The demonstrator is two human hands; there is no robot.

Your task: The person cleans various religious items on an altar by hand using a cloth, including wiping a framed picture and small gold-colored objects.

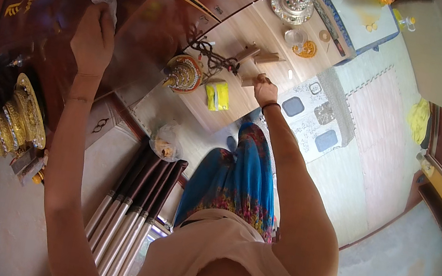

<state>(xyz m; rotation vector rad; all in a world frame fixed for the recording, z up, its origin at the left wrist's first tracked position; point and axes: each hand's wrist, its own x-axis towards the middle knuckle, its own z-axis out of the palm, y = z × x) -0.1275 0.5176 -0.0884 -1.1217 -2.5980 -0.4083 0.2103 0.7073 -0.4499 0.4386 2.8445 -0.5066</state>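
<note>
My left hand (pixel 95 36) is raised at the left, pinching a white tissue (pixel 110 6) against the glossy dark red cabinet surface (pixel 135 18). Lower and to the right, my right hand (pixel 265 90) is curled at the edge of a small wooden stand (pixel 248 82) on the light wood tabletop (pixel 224 116). Its fingertips are partly hidden. Close by lie more wooden pieces (pixel 267 59) and a dark braided cord (pixel 213 55). A yellow soft packet (pixel 218 96) sits left of that hand, beside a tiered beaded ornament (pixel 185 75).
A silver tiered ornament (pixel 292 4), a clear bowl (pixel 295 37) and orange beads (pixel 304 49) stand farther back. Gold tiered pieces (pixel 14 125) are at far left. A plastic bag (pixel 166 144) is above the striped curtain (pixel 135 207). A patterned mat (pixel 317 110) covers the floor.
</note>
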